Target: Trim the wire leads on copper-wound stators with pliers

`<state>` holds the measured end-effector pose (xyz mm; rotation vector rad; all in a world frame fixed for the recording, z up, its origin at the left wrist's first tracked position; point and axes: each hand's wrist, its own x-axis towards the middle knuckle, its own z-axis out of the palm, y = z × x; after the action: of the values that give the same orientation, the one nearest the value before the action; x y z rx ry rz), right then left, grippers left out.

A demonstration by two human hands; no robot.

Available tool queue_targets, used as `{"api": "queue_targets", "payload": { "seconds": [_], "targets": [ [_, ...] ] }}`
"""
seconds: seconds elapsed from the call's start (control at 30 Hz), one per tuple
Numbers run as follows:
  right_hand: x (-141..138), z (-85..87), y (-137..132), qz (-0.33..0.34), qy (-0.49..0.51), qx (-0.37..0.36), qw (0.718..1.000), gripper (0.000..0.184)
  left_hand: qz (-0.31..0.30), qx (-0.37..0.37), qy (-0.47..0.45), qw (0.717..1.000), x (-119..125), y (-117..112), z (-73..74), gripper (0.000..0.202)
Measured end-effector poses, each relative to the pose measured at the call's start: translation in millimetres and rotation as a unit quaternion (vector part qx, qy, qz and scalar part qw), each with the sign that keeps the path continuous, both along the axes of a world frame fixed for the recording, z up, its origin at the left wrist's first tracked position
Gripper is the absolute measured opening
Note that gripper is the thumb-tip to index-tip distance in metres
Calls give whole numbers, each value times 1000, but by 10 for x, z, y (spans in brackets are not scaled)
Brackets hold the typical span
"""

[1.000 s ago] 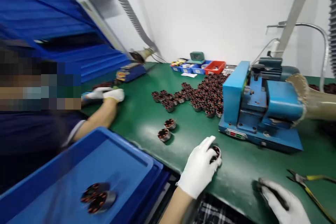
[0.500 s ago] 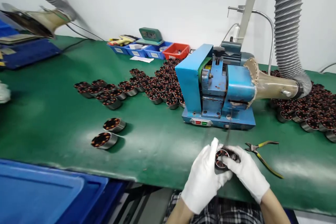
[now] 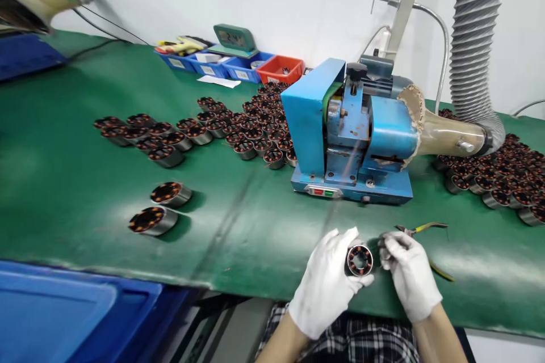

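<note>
A motor stator, a steel ring with copper windings inside, is gripped in my gloved left hand, its open end facing up toward me. To its right, apart from it, is my gloved right hand, its fingers curled together; whatever they may hold is too small to make out. Partly behind that hand lie yellow-handled pliers on the green table. Two more stators stand side by side to the left of my hands.
A blue belt grinding machine stands beyond my hands, joined to a grey exhaust hose. Many stators crowd its left side, others its right. Blue bins, a red bin and a clock sit at the back.
My right hand has drawn away to the right from the stator, which stays in my left hand. The view has shifted slightly, moving the table's contents leftward.
</note>
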<state>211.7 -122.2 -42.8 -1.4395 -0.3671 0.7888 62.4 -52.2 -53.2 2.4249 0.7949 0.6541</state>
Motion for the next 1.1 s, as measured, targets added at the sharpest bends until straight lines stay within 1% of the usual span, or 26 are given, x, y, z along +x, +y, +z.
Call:
{"api": "queue_targets", "payload": {
  "seconds": [0.07, 0.13, 0.2, 0.27, 0.3, 0.33, 0.4, 0.47, 0.53, 0.63, 0.7, 0.77, 0.83, 0.9, 0.93, 0.97, 1.0, 1.03, 1.07, 1.1],
  "targets": [
    [130, 1, -90, -55, -1, 14, 998, 27, -19, 8, -5, 1000, -17, 7, 20, 71],
    [222, 17, -156, -81, -9, 14, 997, 29, -28, 7, -6, 1000, -32, 9, 24, 72],
    [239, 34, -176, -56, -16, 0, 998, 37, -20, 2, 11, 1000, -36, 4, 14, 75],
    [176, 47, -142, 1, -29, -21, 999, 44, -6, 5, 26, 1000, -28, -4, -2, 78],
    [125, 51, -108, 33, -39, -32, 998, 42, -4, 14, 26, 1000, -22, -7, -11, 78],
    [69, 55, -68, 61, -52, -42, 996, 39, -5, 27, 20, 999, -15, -7, -20, 78],
    [-38, 61, 4, 106, -86, -53, 989, 25, -15, 56, -3, 998, -5, -3, -30, 74],
    [-116, 61, 30, 130, -127, -59, 982, 12, -21, 80, -22, 996, 0, 2, -26, 69],
    [-159, 45, -10, 132, -173, -72, 973, 12, -26, 84, -34, 996, 4, 3, -7, 61],
    [-156, -16, -127, 111, -246, -107, 957, 14, -36, 65, -53, 996, 12, 6, 30, 48],
    [-81, -62, -177, 94, -293, -126, 943, 14, -45, 49, -60, 996, 13, 20, 40, 46],
    [67, -75, -195, 65, -340, -137, 928, 14, -55, 31, -59, 996, 0, 47, 31, 47],
    [248, -25, -224, 15, -385, -149, 911, 15, -63, 11, -41, 997, -27, 77, 24, 49],
    [377, 87, -305, -44, -421, -152, 893, 17, -65, 3, -7, 998, -66, 89, 60, 52],
    [397, 152, -365, -57, -444, -140, 883, 15, -62, 9, 14, 998, -86, 81, 106, 55],
    [382, 211, -430, -44, -476, -112, 871, 12, -62, 20, 29, 997, -102, 63, 171, 62],
    [335, 256, -492, 5, -525, -68, 848, 14, -67, 35, 37, 996, -113, 35, 252, 71],
    [263, 280, -544, 72, -573, -26, 816, 22, -74, 49, 35, 995, -115, 0, 342, 81],
    [176, 280, -579, 145, -614, 1, 776, 31, -84, 60, 25, 994, -108, -40, 428, 90],
    [85, 256, -592, 209, -642, 6, 738, 40, -98, 65, 10, 993, -92, -79, 502, 97]
  ]
}}
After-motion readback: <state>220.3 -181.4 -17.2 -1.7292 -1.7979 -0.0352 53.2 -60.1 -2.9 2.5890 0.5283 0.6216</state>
